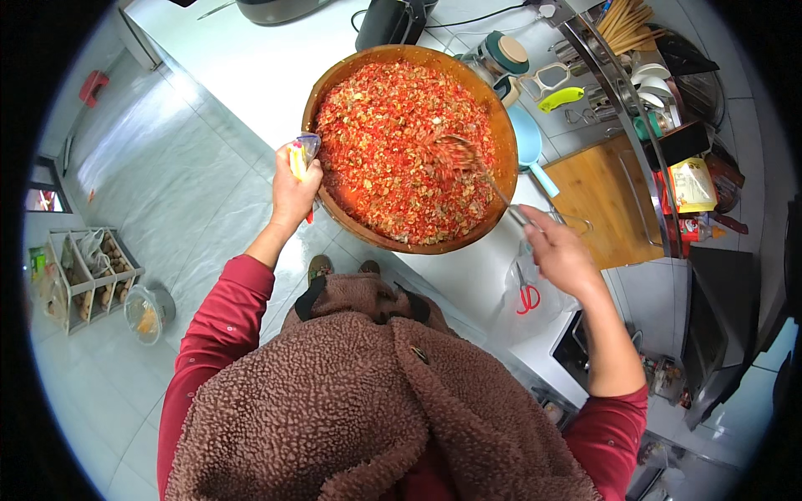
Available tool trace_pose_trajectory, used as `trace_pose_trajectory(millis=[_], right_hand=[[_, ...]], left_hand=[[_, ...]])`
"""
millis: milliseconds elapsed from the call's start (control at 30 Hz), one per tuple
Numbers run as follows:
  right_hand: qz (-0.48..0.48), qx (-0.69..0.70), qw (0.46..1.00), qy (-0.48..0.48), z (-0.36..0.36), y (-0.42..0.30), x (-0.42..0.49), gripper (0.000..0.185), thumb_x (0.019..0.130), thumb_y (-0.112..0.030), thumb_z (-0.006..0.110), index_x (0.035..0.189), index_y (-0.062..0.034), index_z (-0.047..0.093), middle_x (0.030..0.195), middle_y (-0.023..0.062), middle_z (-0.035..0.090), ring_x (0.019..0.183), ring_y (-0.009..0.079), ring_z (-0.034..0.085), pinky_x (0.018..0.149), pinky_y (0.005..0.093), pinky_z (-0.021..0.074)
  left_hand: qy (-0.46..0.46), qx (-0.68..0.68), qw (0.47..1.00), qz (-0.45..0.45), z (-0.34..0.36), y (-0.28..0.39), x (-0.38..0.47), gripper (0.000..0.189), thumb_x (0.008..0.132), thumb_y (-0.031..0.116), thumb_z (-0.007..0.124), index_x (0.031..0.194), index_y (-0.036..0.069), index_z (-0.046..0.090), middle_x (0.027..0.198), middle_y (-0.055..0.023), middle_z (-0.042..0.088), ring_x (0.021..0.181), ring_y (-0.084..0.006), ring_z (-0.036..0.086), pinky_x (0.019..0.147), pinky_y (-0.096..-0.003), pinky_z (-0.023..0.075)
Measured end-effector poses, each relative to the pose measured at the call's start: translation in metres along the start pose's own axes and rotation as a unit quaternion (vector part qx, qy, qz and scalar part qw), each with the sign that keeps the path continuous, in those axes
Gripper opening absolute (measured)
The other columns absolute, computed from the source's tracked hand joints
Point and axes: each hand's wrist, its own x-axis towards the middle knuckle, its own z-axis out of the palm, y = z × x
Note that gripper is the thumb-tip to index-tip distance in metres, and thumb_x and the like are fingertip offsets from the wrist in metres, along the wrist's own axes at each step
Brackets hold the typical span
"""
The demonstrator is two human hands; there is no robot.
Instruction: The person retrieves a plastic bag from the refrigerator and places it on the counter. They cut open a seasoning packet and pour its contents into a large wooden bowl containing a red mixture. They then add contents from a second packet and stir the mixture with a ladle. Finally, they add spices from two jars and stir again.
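A large round brown basin (pixel 505 156) sits before me on the white counter, filled with a chopped red chili mixture (pixel 388 150) flecked with pale yellow bits. My right hand (pixel 561 253) grips the handle of a metal spoon (pixel 506 199). The spoon's head is down in the mixture, right of the basin's middle, and blurred. At the basin's left rim, my left hand (pixel 296 191) holds a small plastic packet (pixel 301 156) with yellow and red print. The packet's top end sticks up past my fingers, above the rim.
Right of the basin are a light-blue ladle (pixel 526 134), a glass jar (pixel 495 56), a wooden cutting board (pixel 601 200) and a metal rack (pixel 620 94). Red-handled scissors (pixel 528 299) lie on a clear plastic bag (pixel 545 319). A vegetable rack (pixel 94 275) and bucket (pixel 150 310) stand on the floor.
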Motion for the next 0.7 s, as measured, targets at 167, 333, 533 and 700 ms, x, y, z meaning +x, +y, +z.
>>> trace_pose_trajectory(millis=[167,333,533,700], right_hand=[[-0.071,-0.075,0.989,0.107,-0.004,0.004,0.008,0.037,0.102,-0.022,0.05,0.132,-0.0027,0.058,0.104,0.0298,0.067,0.102,0.046,0.064,0.091,0.0513,0.0499],[-0.05,-0.268,0.957,0.097,0.022,-0.005,0.041,0.038,0.1,-0.015,0.045,0.133,0.0018,0.052,0.096,0.0308,0.068,0.092,0.0463,0.067,0.082,0.0547,0.0522],[-0.009,-0.306,0.952,0.029,0.057,-0.005,0.021,0.033,0.099,-0.011,0.04,0.125,0.0077,0.051,0.09,0.0341,0.068,0.088,0.0471,0.069,0.082,0.0538,0.0541],[0.029,-0.124,0.992,-0.024,0.073,-0.027,0.015,0.029,0.103,-0.016,0.044,0.11,0.0091,0.056,0.082,0.0282,0.067,0.071,0.0398,0.069,0.062,0.0503,0.055]], left_hand=[[0.003,-0.024,1.0,0.0,0.002,-0.001,0.0,0.051,0.089,0.019,0.068,0.13,0.003,0.042,0.106,-0.0162,0.066,0.095,-0.0245,0.066,0.085,-0.0374,0.053],[0.008,-0.006,1.0,0.005,0.001,0.0,0.0,0.054,0.087,0.021,0.069,0.131,0.004,0.043,0.103,-0.0205,0.068,0.094,-0.0331,0.069,0.083,-0.0411,0.0537],[-0.012,0.004,0.999,-0.038,-0.002,0.005,0.001,0.057,0.085,0.027,0.069,0.132,0.006,0.044,0.102,-0.0224,0.069,0.092,-0.0396,0.068,0.081,-0.0462,0.053],[-0.002,0.004,1.0,-0.023,-0.002,0.009,0.001,0.056,0.084,0.025,0.069,0.131,0.004,0.045,0.099,-0.0227,0.069,0.089,-0.0409,0.067,0.08,-0.0473,0.0524]])
